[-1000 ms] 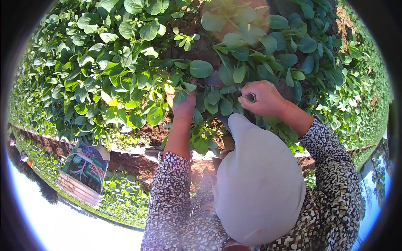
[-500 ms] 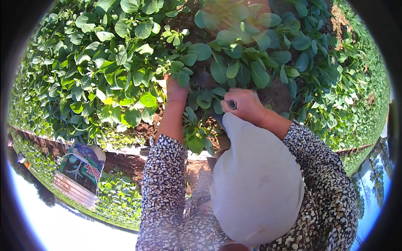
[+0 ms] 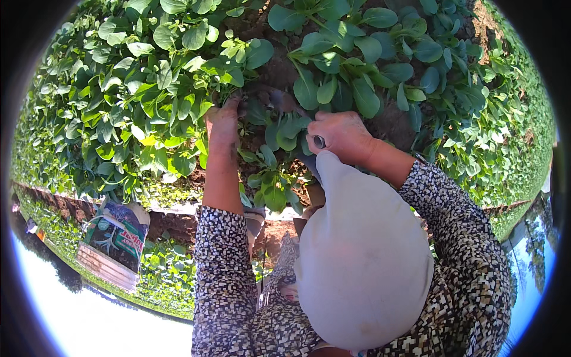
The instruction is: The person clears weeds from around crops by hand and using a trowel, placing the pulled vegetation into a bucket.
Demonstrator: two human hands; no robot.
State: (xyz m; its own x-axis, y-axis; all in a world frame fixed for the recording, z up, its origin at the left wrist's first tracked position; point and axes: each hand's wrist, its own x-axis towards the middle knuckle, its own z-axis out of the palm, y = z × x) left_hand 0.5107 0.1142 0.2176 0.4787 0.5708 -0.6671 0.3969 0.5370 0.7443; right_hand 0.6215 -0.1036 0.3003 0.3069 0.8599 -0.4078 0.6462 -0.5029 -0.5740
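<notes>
My left hand [image 3: 223, 122] reaches in among the leaves, its fingers closed at the base of a leafy green plant [image 3: 241, 58]; the leaves partly hide the fingertips. My right hand [image 3: 345, 135] is wrapped round a tool with a hollow, round metal handle end [image 3: 319, 141]. A dark, flat, soil-coloured part [image 3: 276, 100], seemingly the tool's blade, lies low between the two hands. Broad-leaved green plants [image 3: 288, 132] stand just below and beside it. The exact shape of the tool is hidden by my hand and the leaves.
Dense leafy greens [image 3: 119, 101] fill the left side, with more broad-leaved plants [image 3: 363, 65] ahead and to the right. Bare soil [image 3: 395, 128] shows between them. A printed sack [image 3: 113, 241] lies at lower left. A pale cloth shape [image 3: 363, 256] covers the lower middle.
My left hand has moved left and slightly forward, drawing the plant leftward and uncovering the dark flat part. My right hand, still gripping the tool, has shifted slightly left and forward.
</notes>
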